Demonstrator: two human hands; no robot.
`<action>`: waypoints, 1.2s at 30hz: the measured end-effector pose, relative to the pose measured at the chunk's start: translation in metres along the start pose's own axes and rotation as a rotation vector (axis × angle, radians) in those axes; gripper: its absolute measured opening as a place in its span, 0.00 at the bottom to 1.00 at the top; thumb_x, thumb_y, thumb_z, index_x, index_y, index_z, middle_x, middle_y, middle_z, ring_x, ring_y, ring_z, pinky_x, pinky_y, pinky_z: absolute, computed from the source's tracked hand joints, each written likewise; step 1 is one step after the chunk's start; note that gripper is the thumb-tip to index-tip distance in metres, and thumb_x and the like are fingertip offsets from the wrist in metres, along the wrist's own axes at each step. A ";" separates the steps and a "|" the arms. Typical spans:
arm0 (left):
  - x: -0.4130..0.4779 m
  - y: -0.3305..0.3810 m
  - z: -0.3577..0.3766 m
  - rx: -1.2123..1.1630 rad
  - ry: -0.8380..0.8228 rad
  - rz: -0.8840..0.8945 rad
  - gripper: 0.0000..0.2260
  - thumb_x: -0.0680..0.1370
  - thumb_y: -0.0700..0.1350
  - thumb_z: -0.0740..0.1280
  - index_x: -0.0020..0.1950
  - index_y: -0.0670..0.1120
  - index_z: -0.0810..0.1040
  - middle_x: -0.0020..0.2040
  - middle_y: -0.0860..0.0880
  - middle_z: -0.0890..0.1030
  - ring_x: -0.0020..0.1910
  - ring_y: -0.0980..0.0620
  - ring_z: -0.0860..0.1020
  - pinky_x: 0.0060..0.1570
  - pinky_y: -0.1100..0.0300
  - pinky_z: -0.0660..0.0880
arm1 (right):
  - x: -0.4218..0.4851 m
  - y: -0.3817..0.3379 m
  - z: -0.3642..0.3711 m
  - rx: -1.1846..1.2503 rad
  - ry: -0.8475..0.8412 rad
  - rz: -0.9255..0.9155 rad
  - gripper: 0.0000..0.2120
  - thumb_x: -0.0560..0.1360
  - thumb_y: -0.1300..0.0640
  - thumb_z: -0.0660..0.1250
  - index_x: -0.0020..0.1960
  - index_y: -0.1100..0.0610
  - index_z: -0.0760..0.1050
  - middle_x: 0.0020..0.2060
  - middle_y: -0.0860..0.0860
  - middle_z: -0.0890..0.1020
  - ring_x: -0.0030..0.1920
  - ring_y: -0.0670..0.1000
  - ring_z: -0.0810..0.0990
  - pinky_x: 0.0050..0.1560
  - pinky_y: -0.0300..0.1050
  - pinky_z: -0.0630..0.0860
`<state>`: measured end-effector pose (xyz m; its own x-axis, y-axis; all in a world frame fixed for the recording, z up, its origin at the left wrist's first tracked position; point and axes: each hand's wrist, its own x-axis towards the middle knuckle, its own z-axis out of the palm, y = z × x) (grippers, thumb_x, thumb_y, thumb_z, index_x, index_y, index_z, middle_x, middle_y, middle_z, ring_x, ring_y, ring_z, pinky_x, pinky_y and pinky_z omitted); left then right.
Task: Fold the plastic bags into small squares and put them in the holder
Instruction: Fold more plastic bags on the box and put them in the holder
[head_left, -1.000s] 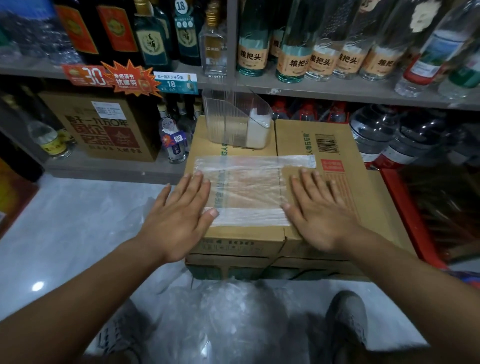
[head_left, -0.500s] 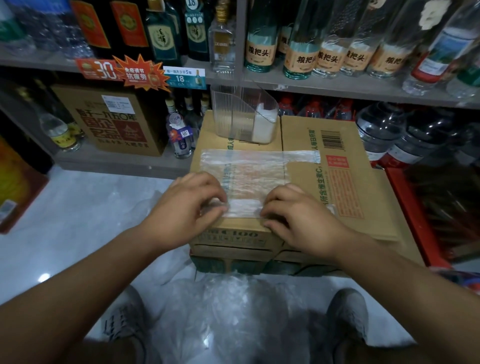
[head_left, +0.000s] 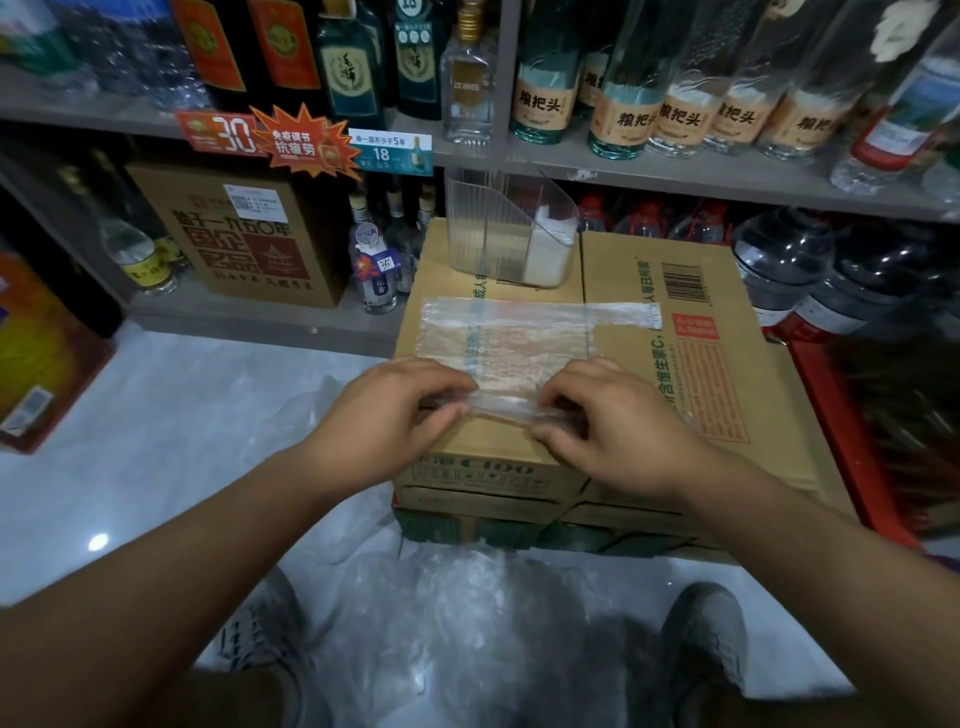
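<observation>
Pinching plastic bag (head_left: 506, 338) edge, both hands (head_left: 384, 415) (head_left: 618, 436)

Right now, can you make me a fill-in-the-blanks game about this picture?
The plastic bag lies on boxes made of ____.
Counting the left hand and right hand, ____ hands pinch the bag.
The stack in the clear holder is coloured ____.
Missing words: cardboard; two; white.

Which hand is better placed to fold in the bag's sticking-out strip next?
Right, probably. The narrow strip of the clear plastic bag juts rightward across the brown cardboard box, on the side of the right hand; the left hand would have to cross over.
</observation>
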<state>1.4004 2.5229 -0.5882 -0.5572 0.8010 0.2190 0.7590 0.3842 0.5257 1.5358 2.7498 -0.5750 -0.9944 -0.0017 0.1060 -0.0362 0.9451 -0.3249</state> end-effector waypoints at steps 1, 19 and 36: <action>0.001 0.001 -0.001 -0.031 0.011 -0.031 0.12 0.80 0.51 0.70 0.62 0.52 0.83 0.56 0.57 0.83 0.54 0.60 0.79 0.56 0.57 0.78 | -0.001 0.000 0.000 -0.029 0.001 -0.012 0.13 0.76 0.43 0.69 0.55 0.51 0.79 0.47 0.46 0.79 0.51 0.48 0.73 0.50 0.44 0.71; 0.026 0.010 -0.017 -0.300 0.136 -0.455 0.30 0.72 0.54 0.78 0.68 0.54 0.66 0.49 0.56 0.81 0.47 0.59 0.80 0.43 0.62 0.74 | 0.027 -0.012 -0.040 -0.070 0.094 0.056 0.09 0.82 0.53 0.61 0.56 0.51 0.80 0.49 0.49 0.83 0.50 0.53 0.79 0.50 0.53 0.78; 0.043 -0.007 -0.008 0.014 0.166 -0.487 0.30 0.77 0.51 0.72 0.76 0.48 0.64 0.71 0.45 0.71 0.71 0.43 0.67 0.68 0.46 0.68 | 0.092 0.024 -0.006 -0.036 0.000 0.179 0.10 0.80 0.51 0.67 0.59 0.50 0.81 0.52 0.52 0.78 0.58 0.56 0.74 0.59 0.52 0.71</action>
<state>1.3686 2.5510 -0.5754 -0.8922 0.4445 0.0796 0.4020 0.7016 0.5883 1.4442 2.7745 -0.5670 -0.9846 0.1679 0.0494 0.1452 0.9412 -0.3050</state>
